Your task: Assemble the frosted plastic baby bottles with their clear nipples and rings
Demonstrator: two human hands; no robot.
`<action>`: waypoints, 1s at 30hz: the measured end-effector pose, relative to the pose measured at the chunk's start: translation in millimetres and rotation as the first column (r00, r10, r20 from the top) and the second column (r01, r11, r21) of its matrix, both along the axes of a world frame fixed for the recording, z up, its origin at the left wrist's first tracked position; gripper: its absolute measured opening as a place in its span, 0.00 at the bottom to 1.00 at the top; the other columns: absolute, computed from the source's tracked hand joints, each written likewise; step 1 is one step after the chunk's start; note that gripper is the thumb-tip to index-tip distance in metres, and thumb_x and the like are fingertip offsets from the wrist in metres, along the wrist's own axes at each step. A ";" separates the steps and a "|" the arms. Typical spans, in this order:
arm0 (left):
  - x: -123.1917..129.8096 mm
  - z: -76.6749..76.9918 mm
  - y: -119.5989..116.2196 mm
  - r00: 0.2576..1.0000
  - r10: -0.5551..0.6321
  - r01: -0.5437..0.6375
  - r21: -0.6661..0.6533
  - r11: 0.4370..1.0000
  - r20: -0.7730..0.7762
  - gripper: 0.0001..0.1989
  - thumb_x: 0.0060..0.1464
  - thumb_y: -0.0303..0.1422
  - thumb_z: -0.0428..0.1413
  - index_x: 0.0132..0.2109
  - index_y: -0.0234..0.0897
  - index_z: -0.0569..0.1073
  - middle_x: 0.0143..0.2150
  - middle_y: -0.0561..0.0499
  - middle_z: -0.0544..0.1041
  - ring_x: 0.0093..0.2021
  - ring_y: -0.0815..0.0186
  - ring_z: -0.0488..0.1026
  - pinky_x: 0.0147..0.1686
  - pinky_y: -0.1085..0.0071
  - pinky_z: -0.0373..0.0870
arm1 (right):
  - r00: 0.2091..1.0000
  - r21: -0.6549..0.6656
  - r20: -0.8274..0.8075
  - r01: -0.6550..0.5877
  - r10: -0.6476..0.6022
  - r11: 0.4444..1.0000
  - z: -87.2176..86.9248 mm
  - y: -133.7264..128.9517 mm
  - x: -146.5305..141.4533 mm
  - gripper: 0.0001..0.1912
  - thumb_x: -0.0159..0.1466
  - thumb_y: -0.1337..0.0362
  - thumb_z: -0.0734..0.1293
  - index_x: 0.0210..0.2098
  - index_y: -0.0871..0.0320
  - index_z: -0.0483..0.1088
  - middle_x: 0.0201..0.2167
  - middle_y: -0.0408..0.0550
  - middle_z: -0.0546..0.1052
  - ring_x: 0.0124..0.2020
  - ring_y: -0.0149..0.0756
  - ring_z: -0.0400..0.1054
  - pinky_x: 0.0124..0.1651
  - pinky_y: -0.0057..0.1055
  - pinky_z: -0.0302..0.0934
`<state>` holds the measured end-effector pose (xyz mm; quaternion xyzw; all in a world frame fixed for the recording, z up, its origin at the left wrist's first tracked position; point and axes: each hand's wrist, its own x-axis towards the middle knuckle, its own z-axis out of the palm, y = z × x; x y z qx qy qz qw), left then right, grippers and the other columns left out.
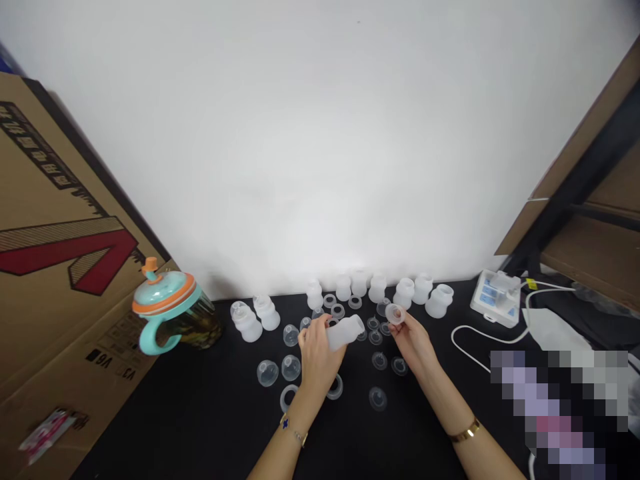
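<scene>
My left hand (319, 353) is wrapped round a small white baby bottle (346, 332), tipped sideways with its open neck toward the right. Between the fingertips of my right hand (414, 343) is a clear bottle nipple (395, 314), its round flange facing me, apart from the bottle. Several more nipples (379, 399) lie on the black table between and below my hands. Clear dome caps (267, 373) stand left of my left hand. White collar rings (289, 396) lie near my left wrist and behind the hand, partly hidden by it.
Open white bottles (439, 301) line the wall, and two capped bottles (246, 323) stand at left. A lidded pitcher (175, 310) is beside a cardboard box (65, 200). At right are a power strip (496, 298) and a white cable (467, 328).
</scene>
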<state>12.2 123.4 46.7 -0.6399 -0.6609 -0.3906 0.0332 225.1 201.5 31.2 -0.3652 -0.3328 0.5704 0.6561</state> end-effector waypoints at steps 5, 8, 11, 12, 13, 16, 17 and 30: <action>0.3 5.7 -0.9 0.998 0.005 -0.002 -0.043 0.999 0.064 0.18 0.52 0.36 0.62 0.48 0.39 0.66 0.42 0.48 0.75 0.44 0.55 0.75 0.52 0.53 0.60 | 0.996 -0.046 -0.077 -0.048 0.045 0.998 3.9 -4.7 -2.7 0.15 0.55 0.55 0.77 0.31 0.59 0.74 0.27 0.43 0.74 0.24 0.30 0.66 0.27 0.30 0.69; -0.3 8.0 -2.0 0.998 -0.025 0.027 -0.037 0.999 0.056 0.16 0.52 0.37 0.62 0.45 0.39 0.67 0.43 0.48 0.77 0.44 0.55 0.75 0.52 0.54 0.59 | 0.987 -0.085 -0.143 -0.084 0.071 0.993 9.9 -9.7 -5.4 0.16 0.52 0.57 0.80 0.31 0.58 0.74 0.27 0.40 0.74 0.25 0.28 0.67 0.29 0.25 0.69; -0.5 8.6 -2.9 0.998 -0.054 0.054 0.001 0.999 0.035 0.15 0.53 0.34 0.63 0.45 0.40 0.68 0.44 0.49 0.78 0.46 0.56 0.75 0.53 0.54 0.57 | 0.982 -0.127 -0.180 -0.086 0.062 0.988 13.6 -12.6 -7.9 0.19 0.47 0.62 0.83 0.34 0.58 0.76 0.29 0.41 0.77 0.29 0.28 0.71 0.33 0.23 0.71; -0.5 8.7 -3.1 0.998 -0.060 0.059 0.015 0.998 0.025 0.14 0.53 0.33 0.63 0.46 0.40 0.69 0.45 0.49 0.78 0.47 0.55 0.75 0.54 0.54 0.57 | 0.981 -0.133 -0.184 -0.083 0.057 0.988 14.0 -12.8 -8.7 0.20 0.46 0.63 0.83 0.35 0.58 0.76 0.30 0.41 0.77 0.30 0.29 0.72 0.35 0.23 0.71; -0.5 8.7 -3.3 0.998 -0.063 0.063 0.027 0.998 0.014 0.14 0.53 0.33 0.62 0.46 0.41 0.69 0.46 0.49 0.79 0.49 0.55 0.75 0.55 0.55 0.57 | 0.981 -0.136 -0.187 -0.080 0.054 0.988 13.9 -12.7 -9.3 0.21 0.45 0.64 0.83 0.36 0.58 0.76 0.31 0.42 0.78 0.31 0.30 0.73 0.36 0.23 0.72; -0.4 8.5 -3.6 0.997 -0.070 0.070 0.049 0.996 -0.012 0.14 0.54 0.32 0.62 0.47 0.42 0.70 0.49 0.48 0.78 0.52 0.54 0.74 0.57 0.54 0.56 | 0.979 -0.134 -0.197 -0.072 0.045 0.988 11.6 -11.2 -10.3 0.21 0.44 0.66 0.84 0.35 0.58 0.76 0.32 0.42 0.79 0.33 0.31 0.74 0.38 0.24 0.73; -0.5 8.4 -3.6 0.997 -0.073 0.074 0.052 0.996 -0.015 0.14 0.54 0.31 0.62 0.47 0.42 0.70 0.49 0.48 0.78 0.53 0.54 0.74 0.57 0.54 0.55 | 0.979 -0.127 -0.199 -0.070 0.043 0.989 10.5 -10.5 -10.3 0.21 0.44 0.67 0.83 0.35 0.58 0.76 0.32 0.43 0.78 0.32 0.31 0.73 0.38 0.25 0.73; -3.7 -0.1 -0.9 0.997 -0.046 0.054 0.117 0.992 -0.068 0.13 0.55 0.29 0.60 0.48 0.41 0.72 0.56 0.42 0.74 0.58 0.51 0.70 0.59 0.50 0.56 | 0.990 -0.035 0.015 -0.137 0.137 0.990 18.1 -18.2 -10.7 0.28 0.49 0.62 0.81 0.49 0.53 0.77 0.38 0.44 0.78 0.41 0.38 0.73 0.43 0.33 0.70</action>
